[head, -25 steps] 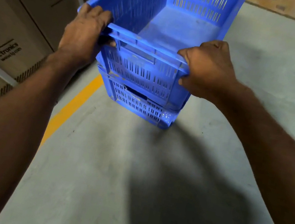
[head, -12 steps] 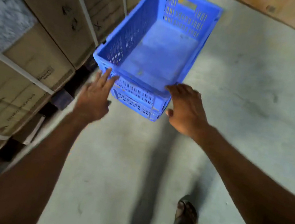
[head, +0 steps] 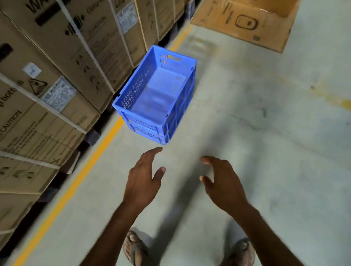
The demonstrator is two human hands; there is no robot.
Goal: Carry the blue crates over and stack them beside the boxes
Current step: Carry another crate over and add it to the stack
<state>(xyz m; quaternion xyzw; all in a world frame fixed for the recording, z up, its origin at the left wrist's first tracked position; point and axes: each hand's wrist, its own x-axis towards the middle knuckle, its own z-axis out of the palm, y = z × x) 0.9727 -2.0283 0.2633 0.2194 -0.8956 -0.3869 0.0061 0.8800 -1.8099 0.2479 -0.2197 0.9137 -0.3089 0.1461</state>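
Below stacked crates (head: pixel 157 97), hands (head: pixel 185 181) apparently empty, outstretched

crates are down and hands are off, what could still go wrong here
The top crate may not be fully seated on the lower crate; with both the left hand and right hand off, a skewed stack could slide. The stack also sits on the yellow floor line close to the cardboard boxes, where it might get clipped by passing traffic.
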